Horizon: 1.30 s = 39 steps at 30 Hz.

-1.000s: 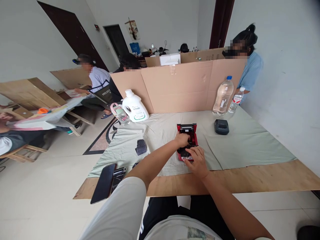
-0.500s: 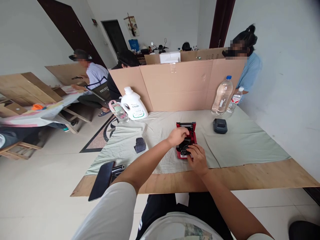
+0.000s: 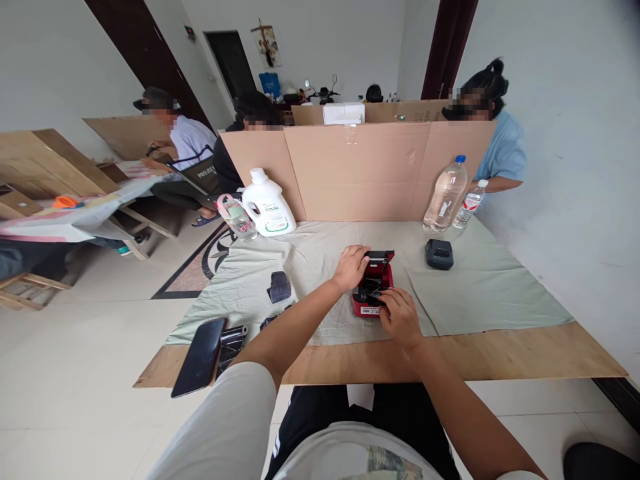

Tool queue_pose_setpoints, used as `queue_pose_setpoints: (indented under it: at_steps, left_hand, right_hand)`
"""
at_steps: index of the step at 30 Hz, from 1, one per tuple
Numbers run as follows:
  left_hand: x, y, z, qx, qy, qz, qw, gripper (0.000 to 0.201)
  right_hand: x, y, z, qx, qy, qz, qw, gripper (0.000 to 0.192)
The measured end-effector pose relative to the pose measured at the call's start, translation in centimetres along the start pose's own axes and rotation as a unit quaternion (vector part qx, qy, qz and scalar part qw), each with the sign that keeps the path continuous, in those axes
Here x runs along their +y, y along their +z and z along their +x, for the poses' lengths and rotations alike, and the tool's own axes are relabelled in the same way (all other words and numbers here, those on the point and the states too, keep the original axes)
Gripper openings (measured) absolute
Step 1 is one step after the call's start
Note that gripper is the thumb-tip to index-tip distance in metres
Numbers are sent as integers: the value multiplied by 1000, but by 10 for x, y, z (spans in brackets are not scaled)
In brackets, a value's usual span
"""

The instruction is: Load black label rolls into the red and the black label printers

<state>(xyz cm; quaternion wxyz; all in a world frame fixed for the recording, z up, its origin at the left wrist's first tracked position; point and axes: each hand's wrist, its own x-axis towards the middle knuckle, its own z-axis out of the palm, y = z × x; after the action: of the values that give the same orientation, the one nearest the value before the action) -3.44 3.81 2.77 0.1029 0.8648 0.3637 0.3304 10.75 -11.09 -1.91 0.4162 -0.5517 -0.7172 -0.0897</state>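
A small red label printer (image 3: 367, 311) stands on the cloth in front of me, its hinged lid (image 3: 383, 255) raised. Black parts show inside, and a white sticker with print is on its front. My left hand (image 3: 353, 267) grips the left edge of the raised lid, its fingers reaching behind it. At the printer's front right, my right hand (image 3: 401, 313) has its fingertips bent over the rim against the black parts; the hand hides that corner. A black roll (image 3: 233, 340) lies beside a dark phone-like slab (image 3: 200, 357) at the left.
A folded dark cloth-like piece (image 3: 279, 287) lies left of the printer, a black device (image 3: 440, 255) to the right. Behind stand a white jug (image 3: 270, 207), a pink-handled cup (image 3: 241, 223), two bottles (image 3: 446, 197) and a cardboard screen (image 3: 355, 177). Several people sit beyond.
My left hand has moved from over the printer's inside to the lid's left edge, and the lid's angle has shifted slightly. My right hand stays at the front right. The view has shifted a little.
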Motion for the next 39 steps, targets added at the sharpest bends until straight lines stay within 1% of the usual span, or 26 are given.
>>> queue_pose_setpoints:
  at_steps: [4,8,10,13,15,16,22,28,30,32,34,36,37,38,39]
  left_hand:
    - [14,0,-24,14,18,7,1000,40]
    - [26,8,-51,21,27,22,999,38]
    - [30,13,-63,15,30,34,999,37]
    - [32,18,-75,10,39,41,998,38]
    - [32,21,-79,12,44,40,998,40]
    - [31,22,-80,14,43,38,998,41]
    - [29,31,-84,35,20,42,998,43]
    - [31,28,-80,6,1,45,999,39]
    - [30,26,-81,4,-5,26,1000,40]
    - [28,27,-86,16,-13,-26,999,41]
    - [26,30,-94,50,-47,-98,993,43]
    - [22,35,-102,97,-122,-175,972,48]
    - [21,38,-105,109,-172,-215,955,51]
    - [20,42,-108,108,-222,-258,934,54]
    - [19,45,-109,94,-266,-302,911,57]
  right_hand:
    - [0,2,-2,-4,5,-9,1000,22]
    - [1,4,-3,-19,2,-25,1000,23]
    - [3,6,-1,-8,2,-41,999,31]
    - [7,11,2,-1,2,-66,998,55]
    - [11,16,4,-18,-2,-75,997,68]
    - [13,17,5,-28,-3,-77,997,70]
    - [17,21,4,-47,12,-86,995,64]
    - [16,17,12,-73,23,-81,994,61]
    - [17,17,10,-67,23,-67,995,63]
    - [19,18,4,-55,18,-38,998,65]
    - [22,22,-7,-36,39,-2,999,73]
    - [26,27,-20,-8,110,28,993,86]
    - [27,30,-26,1,154,45,987,90]
    - [29,32,-32,1,194,66,979,91]
    - [30,34,-36,-9,223,90,971,88]
